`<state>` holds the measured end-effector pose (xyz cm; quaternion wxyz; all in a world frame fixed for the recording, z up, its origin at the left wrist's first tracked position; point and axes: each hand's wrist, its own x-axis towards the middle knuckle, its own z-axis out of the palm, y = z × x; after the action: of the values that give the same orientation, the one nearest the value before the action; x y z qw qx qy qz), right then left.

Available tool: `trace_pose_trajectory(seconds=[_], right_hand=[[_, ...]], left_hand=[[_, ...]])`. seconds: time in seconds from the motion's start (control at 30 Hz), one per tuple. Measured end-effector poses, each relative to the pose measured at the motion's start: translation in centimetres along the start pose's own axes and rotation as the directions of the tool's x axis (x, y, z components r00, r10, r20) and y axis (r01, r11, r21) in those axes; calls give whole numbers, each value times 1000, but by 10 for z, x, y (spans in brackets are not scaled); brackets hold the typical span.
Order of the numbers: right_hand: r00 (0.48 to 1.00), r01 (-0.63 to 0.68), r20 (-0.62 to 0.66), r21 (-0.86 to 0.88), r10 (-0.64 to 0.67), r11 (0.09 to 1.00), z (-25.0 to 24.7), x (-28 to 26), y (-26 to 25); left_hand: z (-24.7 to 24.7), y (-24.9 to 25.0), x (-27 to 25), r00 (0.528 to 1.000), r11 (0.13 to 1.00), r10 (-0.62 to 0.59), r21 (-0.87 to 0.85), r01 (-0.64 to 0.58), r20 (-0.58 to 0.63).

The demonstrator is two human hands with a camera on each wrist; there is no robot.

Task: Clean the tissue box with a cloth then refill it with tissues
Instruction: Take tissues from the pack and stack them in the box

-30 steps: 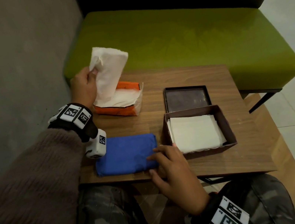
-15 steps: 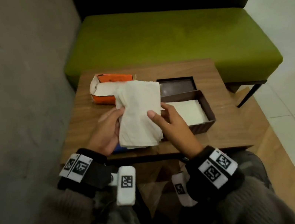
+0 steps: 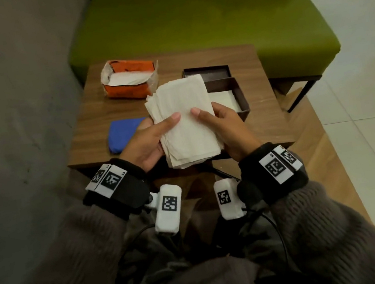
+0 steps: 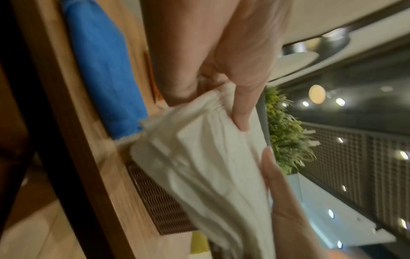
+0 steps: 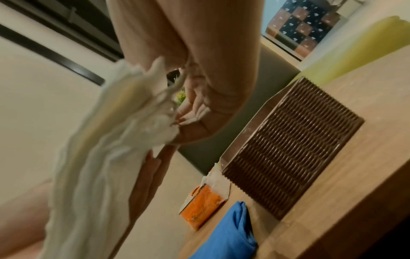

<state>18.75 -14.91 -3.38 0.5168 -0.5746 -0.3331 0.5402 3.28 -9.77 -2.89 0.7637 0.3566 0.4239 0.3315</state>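
We hold a stack of tissues between both hands above the near edge of the desk. Our left hand grips its left side with the thumb lying across the top sheet, and our right hand grips the right side the same way, fingers curled underneath. The sheets are thin, off-white and soft, their edges slightly fanned.

The orange tissue pack at the far left of the desk is torn open, with white sheets showing inside. From the right wrist view it carries dark cursive lettering, too blurred for us to read. The black-and-white square codes on our wristbands hold no readable words.

The tissue box sits on the right half of the desk, open, with a layer of white tissues inside. Its outer wall is dark brown with a woven, ribbed texture. Its dark lid lies flat just behind it.

A folded blue cloth rests near the desk's front left edge, partly behind our left hand.

The desk is wood-grained and rectangular. Behind it stands a green upholstered bench with black legs, against a grey concrete wall, on pale floor tiles.
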Motion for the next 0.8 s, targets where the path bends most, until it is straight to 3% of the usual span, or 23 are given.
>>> trace_pose_trajectory(seconds=[0.13,0.27,0.5,0.57,0.67,0.73,0.8], right_hand=[[999,-30,-31,-12,30,999,-1,-4,-1],[999,-25,-38,-45,23,999,3,-9,3],[997,-74,22,-131,77,989,13,-18,11],[995,-59,71,-92,66,994,9,-22,7],[992,11,127,-240,21,971,6,-24,9],[997,12,73,-251,7,968,4,-24,13],[999,-39,-15,-105,38,994,-3,-26,16]], left_hand=[[12,-6,-5,998,992,67,112,-66,0],[22,-14,-10,993,989,103,114,-97,-54],[24,-22,-14,994,990,72,127,-61,-81],[22,-20,-15,993,993,68,100,-58,-95],[19,-21,-15,988,997,77,37,-72,-131],[24,-23,-16,976,992,97,-66,-111,-193],[24,-21,-17,967,966,108,-205,-156,-229]])
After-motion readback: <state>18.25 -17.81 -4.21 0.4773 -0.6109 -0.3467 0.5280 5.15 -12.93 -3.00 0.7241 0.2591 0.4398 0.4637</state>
